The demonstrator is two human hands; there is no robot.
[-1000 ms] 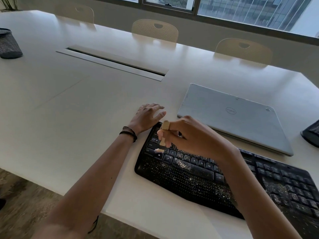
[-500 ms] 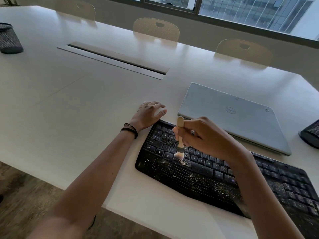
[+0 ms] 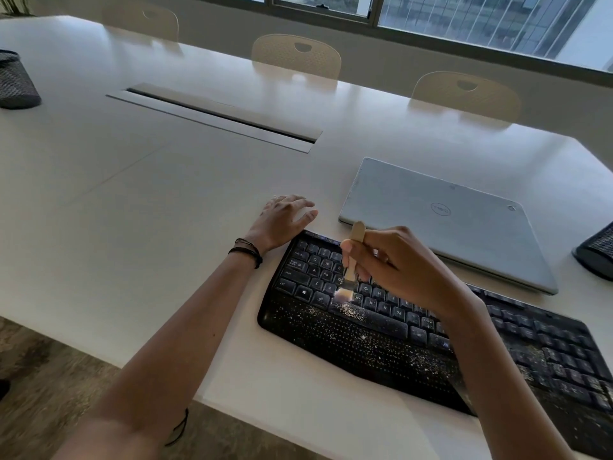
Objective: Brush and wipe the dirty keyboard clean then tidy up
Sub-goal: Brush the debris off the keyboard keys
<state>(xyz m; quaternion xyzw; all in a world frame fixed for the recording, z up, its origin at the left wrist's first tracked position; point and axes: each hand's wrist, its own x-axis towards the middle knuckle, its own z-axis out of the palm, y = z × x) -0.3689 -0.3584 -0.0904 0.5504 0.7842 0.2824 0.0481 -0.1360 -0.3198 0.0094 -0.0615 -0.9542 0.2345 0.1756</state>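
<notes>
Mesh pot at the bench's far left and another pot at its right edge hide their insides. A closed grey laptop lies just behind the black keyboard, its dotted palm rest speckled with pale crumbs. The right hand pinches a small wooden brush, bristles on the keys; the left hand rests flat, fingers spread, beside the keyboard's far corner.

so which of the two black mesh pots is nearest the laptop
The right mesh pot, just beside the laptop; the left mesh pot sits far away.
</notes>
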